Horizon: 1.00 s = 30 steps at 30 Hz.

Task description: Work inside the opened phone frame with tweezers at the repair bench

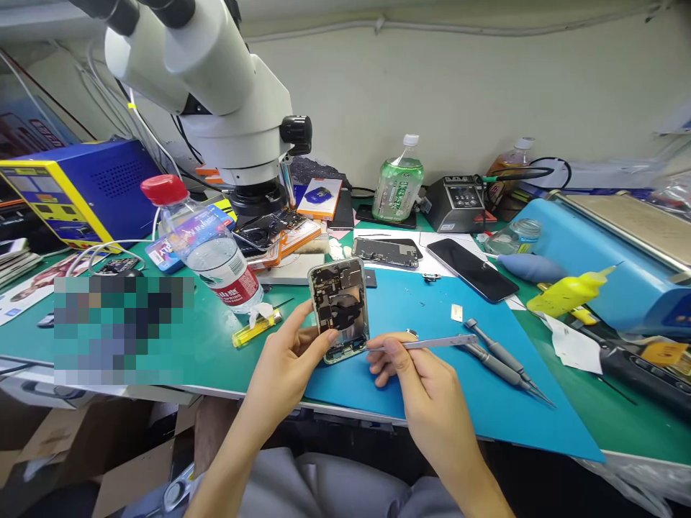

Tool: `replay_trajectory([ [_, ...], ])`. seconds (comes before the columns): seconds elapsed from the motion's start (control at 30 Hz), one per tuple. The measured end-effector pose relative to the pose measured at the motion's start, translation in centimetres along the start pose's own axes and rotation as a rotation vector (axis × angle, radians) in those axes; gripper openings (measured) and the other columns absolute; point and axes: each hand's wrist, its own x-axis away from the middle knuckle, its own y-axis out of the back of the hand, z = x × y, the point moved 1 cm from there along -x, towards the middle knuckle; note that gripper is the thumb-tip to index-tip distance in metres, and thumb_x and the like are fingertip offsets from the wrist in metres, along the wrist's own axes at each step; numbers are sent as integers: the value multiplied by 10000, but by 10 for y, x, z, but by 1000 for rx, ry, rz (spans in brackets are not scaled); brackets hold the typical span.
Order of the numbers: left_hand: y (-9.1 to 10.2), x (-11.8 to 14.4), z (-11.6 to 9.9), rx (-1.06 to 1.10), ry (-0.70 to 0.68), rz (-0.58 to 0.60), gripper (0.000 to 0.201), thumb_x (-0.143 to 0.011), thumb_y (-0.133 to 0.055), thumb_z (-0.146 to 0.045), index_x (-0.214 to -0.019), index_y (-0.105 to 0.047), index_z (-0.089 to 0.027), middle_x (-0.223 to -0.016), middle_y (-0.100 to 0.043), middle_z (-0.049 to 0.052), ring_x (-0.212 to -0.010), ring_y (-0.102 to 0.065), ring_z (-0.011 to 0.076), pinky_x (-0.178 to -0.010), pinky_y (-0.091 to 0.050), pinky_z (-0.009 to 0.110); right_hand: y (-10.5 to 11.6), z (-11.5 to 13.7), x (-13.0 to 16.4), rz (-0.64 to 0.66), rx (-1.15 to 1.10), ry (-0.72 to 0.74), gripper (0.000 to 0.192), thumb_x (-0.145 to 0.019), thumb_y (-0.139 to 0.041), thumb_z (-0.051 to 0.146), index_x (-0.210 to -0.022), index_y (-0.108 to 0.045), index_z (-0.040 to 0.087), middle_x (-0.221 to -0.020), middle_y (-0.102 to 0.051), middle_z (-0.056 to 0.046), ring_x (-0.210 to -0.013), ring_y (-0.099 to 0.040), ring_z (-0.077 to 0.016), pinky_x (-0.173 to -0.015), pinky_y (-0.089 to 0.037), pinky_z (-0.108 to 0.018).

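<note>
A green table [205, 360] spreads under everything, a blue mat [518, 338] laid over its front. A white microscope [232, 108] stands behind, to the left, with a red-capped bottle [219, 266] before it. The left hand [286, 360] has its fingers closed on the left and lower side of an opened phone [345, 306], thumb over the lower inside; the phone is tilted up above the mat, inner parts facing the wearer. The right hand [415, 370] pinches a slim metal tool [440, 342] between thumb and fingers, one end at the phone's lower right corner, though I cannot tell whether it touches. Further right, a small pale square [456, 312] lies on the mat
</note>
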Motion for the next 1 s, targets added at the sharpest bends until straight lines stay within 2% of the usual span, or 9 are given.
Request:
replay_trajectory([
  [0.13,-1,0,-3,20,5,7,499,-972,-754,-496,-1419,-635,-309,-1014,-834,-29,-887,-719,137,-781,-527,192,-2,-1,-4,5,75,-7,436,-1094,-521,554,-997,-811,243,-870,-759,-27,-739,-690,-157,-696,-555,-291],
  [0.43,-1,3,-2,40,15,16,470,-963,-770,-482,-1383,-675,-293,-1012,-846,-15,-925,-755,161,-777,-551,197,-3,-2,-6,-5,115,16,452,-1089,-526,537,-884,-798,239,-821,-759,-46,-742,-712,-179,-651,-567,-284],
  [0.77,-2,3,-3,70,-13,36,395,-986,-755,-434,-1353,-686,-305,-1090,-850,-23,-975,-775,154,-812,-562,182,-4,1,-7,-2,120,29,431,-1090,-523,525,-911,-800,247,-861,-768,-40,-700,-686,-171,-637,-564,-285],
  [1.0,-1,3,-6,64,-1,56,422,-994,-739,-450,-1385,-663,-313,-1113,-838,-18,-1003,-751,169,-835,-551,206,-3,0,-8,5,135,29,438,-1089,-523,529,-910,-805,245,-869,-771,-39,-698,-680,-167,-638,-559,-284],
])
